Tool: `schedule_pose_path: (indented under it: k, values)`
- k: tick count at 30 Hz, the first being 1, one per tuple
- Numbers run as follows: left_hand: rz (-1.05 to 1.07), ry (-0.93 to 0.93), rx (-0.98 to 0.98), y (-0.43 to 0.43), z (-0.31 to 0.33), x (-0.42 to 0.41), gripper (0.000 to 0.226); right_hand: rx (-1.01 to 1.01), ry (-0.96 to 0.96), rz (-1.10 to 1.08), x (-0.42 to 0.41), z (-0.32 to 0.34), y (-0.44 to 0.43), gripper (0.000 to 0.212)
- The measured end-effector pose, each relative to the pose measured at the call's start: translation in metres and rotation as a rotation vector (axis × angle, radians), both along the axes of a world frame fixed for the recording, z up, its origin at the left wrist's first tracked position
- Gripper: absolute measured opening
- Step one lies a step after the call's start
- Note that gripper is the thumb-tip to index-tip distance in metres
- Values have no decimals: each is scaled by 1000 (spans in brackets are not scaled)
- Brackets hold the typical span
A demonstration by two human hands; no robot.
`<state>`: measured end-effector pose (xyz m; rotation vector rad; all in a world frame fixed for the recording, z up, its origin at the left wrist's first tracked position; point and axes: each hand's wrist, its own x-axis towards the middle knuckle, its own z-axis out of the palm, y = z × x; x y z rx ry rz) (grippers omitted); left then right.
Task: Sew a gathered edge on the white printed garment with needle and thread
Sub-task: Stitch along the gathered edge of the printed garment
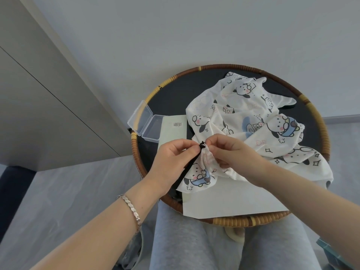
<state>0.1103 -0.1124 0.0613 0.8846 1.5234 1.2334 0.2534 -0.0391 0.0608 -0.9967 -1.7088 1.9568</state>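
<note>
My left grip (175,155) and right grip (230,151) pinch the bunched black-trimmed edge of the white cartoon-printed garment (243,108) above the rattan-rimmed round tabletop (175,90).

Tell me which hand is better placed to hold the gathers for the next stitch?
Probably the right hand: its fingers pinch the bunched folds of the white garment at the gathered point. The left hand pinches only the black trim beside them.

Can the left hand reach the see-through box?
Probably yes: the clear box lies open just beyond the left hand, only a flat card between, but that hand pinches the garment and must let go first.
</note>
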Motion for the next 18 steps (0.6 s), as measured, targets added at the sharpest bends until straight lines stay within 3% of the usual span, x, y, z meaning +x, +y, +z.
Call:
schedule_pose_path:
  k: [7,12,18]
  values:
    - [-13,91,25,4,0,2,20,92,-24,-33,-1,-2,-3,25]
    - [75,228,100,5,0,8,18,133,-58,-187,-6,-4,-7,22]
    - [125,61,57,4,-3,11,16,167,-142,-287,-7,-3,-9,23]
